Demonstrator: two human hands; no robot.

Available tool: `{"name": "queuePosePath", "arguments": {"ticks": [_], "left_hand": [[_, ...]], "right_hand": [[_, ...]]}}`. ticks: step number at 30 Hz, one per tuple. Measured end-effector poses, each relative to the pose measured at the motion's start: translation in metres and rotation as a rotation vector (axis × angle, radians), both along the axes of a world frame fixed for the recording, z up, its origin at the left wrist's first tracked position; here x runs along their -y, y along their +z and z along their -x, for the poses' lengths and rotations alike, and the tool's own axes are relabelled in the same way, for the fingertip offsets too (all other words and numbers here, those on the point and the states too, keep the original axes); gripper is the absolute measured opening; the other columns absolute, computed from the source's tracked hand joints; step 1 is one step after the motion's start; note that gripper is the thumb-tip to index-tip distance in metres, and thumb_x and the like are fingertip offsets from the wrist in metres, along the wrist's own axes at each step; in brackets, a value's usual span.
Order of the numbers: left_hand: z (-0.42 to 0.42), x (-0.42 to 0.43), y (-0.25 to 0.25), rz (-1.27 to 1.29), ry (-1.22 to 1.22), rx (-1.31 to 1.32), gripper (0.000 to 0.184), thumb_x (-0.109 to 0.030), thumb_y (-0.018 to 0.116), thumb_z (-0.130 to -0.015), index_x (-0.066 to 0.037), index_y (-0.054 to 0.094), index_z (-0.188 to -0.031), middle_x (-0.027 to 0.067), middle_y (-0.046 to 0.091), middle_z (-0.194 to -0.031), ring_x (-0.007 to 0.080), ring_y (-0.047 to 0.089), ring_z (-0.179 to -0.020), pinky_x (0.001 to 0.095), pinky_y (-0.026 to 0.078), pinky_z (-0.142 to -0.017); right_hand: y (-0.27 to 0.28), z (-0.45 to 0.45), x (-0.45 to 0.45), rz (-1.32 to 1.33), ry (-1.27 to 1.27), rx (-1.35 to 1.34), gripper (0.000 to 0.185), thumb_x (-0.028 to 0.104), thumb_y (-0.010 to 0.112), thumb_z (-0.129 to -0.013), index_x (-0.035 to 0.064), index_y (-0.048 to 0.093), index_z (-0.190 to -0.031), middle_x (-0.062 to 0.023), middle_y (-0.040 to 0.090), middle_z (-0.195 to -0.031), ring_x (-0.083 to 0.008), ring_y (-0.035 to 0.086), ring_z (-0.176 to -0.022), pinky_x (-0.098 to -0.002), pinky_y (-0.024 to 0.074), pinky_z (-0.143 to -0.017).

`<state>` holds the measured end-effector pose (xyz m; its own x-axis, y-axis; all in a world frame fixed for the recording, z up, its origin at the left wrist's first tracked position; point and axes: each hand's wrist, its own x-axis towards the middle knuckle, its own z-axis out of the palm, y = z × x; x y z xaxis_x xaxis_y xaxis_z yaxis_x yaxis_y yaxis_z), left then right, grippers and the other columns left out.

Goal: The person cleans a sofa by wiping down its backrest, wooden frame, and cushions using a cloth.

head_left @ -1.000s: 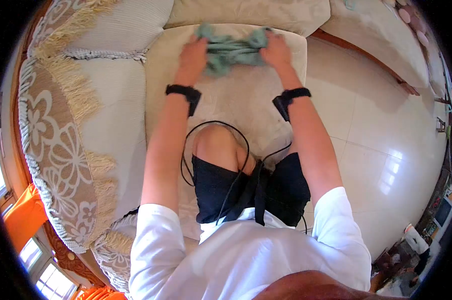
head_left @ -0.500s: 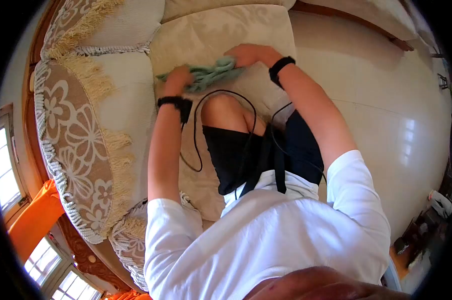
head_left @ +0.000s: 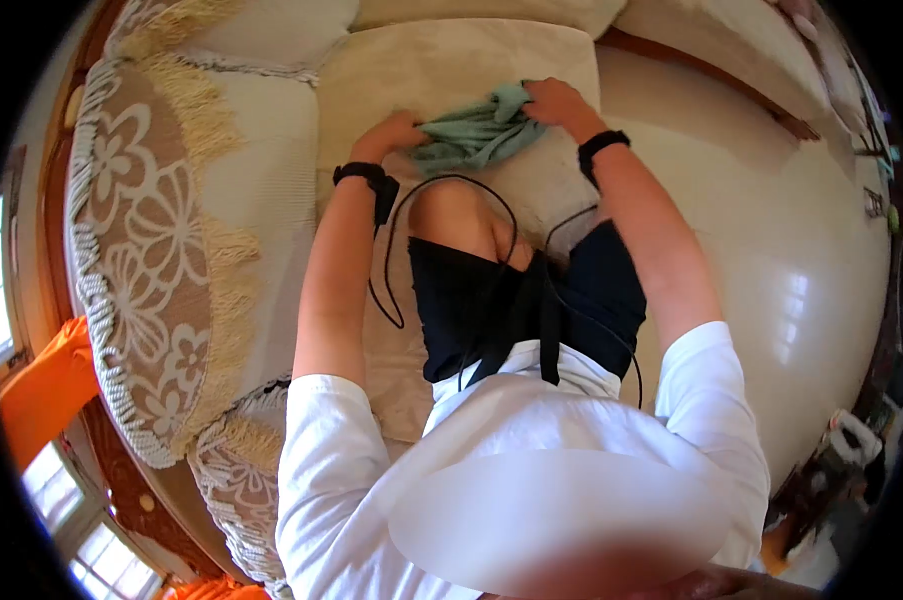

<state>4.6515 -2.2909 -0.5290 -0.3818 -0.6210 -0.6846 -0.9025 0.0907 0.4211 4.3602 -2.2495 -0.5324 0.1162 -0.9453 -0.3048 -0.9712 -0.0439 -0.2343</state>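
A crumpled green cloth [head_left: 476, 135] is stretched between my two hands, over the beige sofa seat [head_left: 451, 60] just beyond my knee. My left hand [head_left: 399, 132] is closed on the cloth's left end. At its upper right corner, my right hand [head_left: 559, 102] pinches the fabric. Folds run across the middle of the cloth, and its lower edge hangs loosely. I cannot make out what kind of cloth it is. Each wrist wears a black band, and a thin black cable [head_left: 391, 290] loops over my lap.
To the left stands the sofa back with a fringed, flower-patterned cover [head_left: 151, 250]. Pale shiny tiles [head_left: 751, 260] make up the floor on the right. Another seat [head_left: 731, 50] is at the upper right. Orange fabric [head_left: 46, 390] hangs near the windows at lower left.
The cloth has gone from a narrow twisted bundle to a wider, more spread shape. Both hands have shifted right, the right one farther, and my view has tilted slightly.
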Motion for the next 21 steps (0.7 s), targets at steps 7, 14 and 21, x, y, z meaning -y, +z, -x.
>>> {"name": "queuePosePath", "arguments": {"ticks": [7, 14, 21], "left_hand": [[-0.156, -0.078, -0.012, 0.096, 0.351, 0.247, 0.04, -0.029, 0.065, -0.083, 0.004, 0.067, -0.106, 0.0194, 0.069, -0.094, 0.0251, 0.064, -0.085, 0.0407, 0.05, -0.073], [-0.091, -0.159, -0.008, 0.047, 0.708, -0.101, 0.044, -0.031, 0.059, -0.09, 0.001, 0.062, -0.121, 0.0193, 0.064, -0.116, 0.0273, 0.06, -0.103, 0.0368, 0.045, -0.091], [-0.04, -0.162, -0.044, 0.465, 0.669, -0.242, 0.035, -0.024, 0.057, -0.093, 0.002, 0.063, -0.117, 0.024, 0.065, -0.111, 0.0299, 0.062, -0.099, 0.0393, 0.045, -0.086]], "right_hand": [[-0.005, -0.147, -0.035, 0.125, 0.459, 0.313, 0.045, 0.02, 0.066, -0.077, 0.0153, 0.064, -0.122, -0.0208, 0.057, -0.124, -0.0361, 0.064, -0.095, -0.0441, 0.0536, -0.078], [-0.008, -0.115, -0.047, -0.029, 0.374, 0.468, 0.043, 0.014, 0.068, -0.073, 0.0128, 0.067, -0.116, -0.0239, 0.062, -0.11, -0.0341, 0.065, -0.083, -0.0428, 0.0549, -0.072], [0.015, -0.027, -0.075, -0.377, -0.16, 0.69, 0.034, 0.012, 0.064, -0.074, 0.0025, 0.067, -0.106, -0.0235, 0.067, -0.093, -0.0358, 0.065, -0.081, -0.0436, 0.0529, -0.072]]}}
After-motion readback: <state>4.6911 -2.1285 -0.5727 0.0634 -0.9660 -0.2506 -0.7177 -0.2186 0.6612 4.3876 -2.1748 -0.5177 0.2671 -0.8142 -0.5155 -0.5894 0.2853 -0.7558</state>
